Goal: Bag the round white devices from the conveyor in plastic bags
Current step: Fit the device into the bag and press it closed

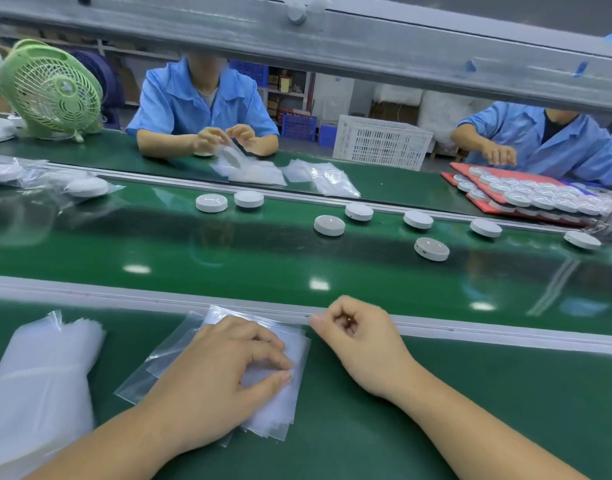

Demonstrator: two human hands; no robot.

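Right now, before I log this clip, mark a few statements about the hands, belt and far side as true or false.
1. The left hand rests on the bags. True.
2. The right hand holds a device. False: it is curled at the rail and holds none; the devices lie on the belt.
3. The fan at the far left is green. True.
4. The red trays are empty. False: they carry rows of round devices.
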